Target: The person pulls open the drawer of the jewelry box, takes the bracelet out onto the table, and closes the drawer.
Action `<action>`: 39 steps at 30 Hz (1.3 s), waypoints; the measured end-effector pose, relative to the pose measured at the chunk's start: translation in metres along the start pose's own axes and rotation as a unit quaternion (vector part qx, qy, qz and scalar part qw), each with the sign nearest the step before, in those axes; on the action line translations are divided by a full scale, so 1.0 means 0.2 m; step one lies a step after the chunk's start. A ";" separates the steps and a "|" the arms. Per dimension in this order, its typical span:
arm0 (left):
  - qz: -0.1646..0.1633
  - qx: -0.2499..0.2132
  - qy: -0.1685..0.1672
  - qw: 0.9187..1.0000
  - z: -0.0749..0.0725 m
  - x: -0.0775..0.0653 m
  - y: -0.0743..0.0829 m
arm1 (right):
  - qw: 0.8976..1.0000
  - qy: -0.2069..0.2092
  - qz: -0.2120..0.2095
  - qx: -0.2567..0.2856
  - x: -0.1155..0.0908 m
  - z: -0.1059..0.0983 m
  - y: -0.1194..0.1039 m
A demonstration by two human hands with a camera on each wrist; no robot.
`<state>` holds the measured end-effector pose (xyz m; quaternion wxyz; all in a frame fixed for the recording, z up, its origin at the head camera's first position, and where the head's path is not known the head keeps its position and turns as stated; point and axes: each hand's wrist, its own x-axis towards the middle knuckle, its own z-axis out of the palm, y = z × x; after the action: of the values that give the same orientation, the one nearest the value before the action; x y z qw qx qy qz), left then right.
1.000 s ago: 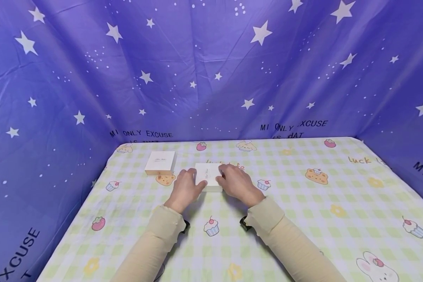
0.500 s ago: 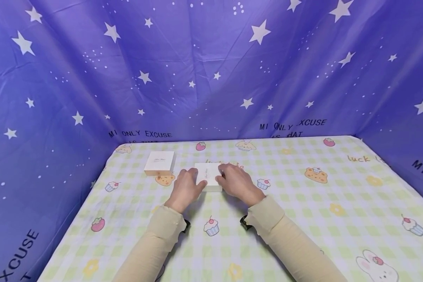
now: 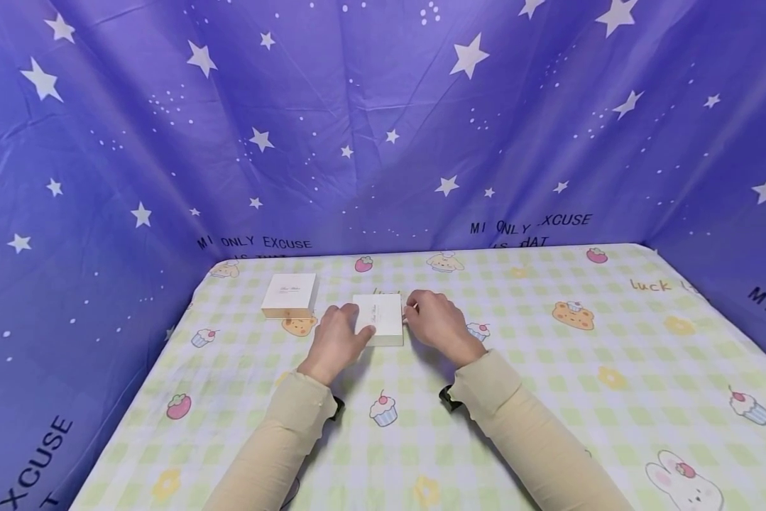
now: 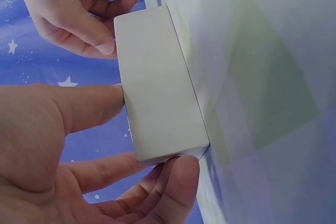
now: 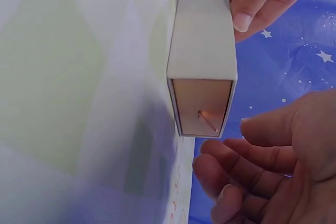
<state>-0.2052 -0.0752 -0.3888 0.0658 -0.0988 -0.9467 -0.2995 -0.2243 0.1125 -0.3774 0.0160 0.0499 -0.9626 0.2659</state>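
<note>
A small white drawer box (image 3: 385, 317) with fine lettering lies flat on the patterned cloth. My left hand (image 3: 336, 339) grips its left end, thumb on the top edge and fingers against the end, as the left wrist view shows too. In the right wrist view the box's right end shows a pinkish-tan drawer front (image 5: 188, 97) set flush in the white sleeve. A short ribbon pull tab (image 5: 208, 121) sticks out of it. Just off that end is my right hand (image 3: 443, 325), fingers loosely bent and holding nothing, with a gap to the tab.
A second white box (image 3: 291, 289), with its tan side facing me, stands to the back left. The green-checked cloth (image 3: 517, 426) with cartoon prints covers the table. Purple star-printed curtains (image 3: 331, 92) rise behind and on both sides.
My right hand has let go of the box's right end and shifted a little to the right. My left hand keeps its hold, and both boxes stay in place.
</note>
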 end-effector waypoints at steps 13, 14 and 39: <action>0.000 0.010 -0.001 1.000 0.00 0.00 0.01 | 0.998 -0.048 -0.018 -0.019 0.01 0.04 0.02; 0.001 0.010 0.000 1.000 0.00 -0.01 0.01 | 0.998 -0.050 -0.021 -0.022 0.01 0.04 0.02; 0.013 0.019 0.003 1.000 0.01 -0.01 0.01 | 0.998 -0.043 -0.033 -0.028 0.02 0.04 0.03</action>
<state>-0.2038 -0.0732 -0.3894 0.0744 -0.1088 -0.9507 -0.2808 -0.2291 0.1128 -0.3865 -0.0153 0.0922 -0.9672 0.2362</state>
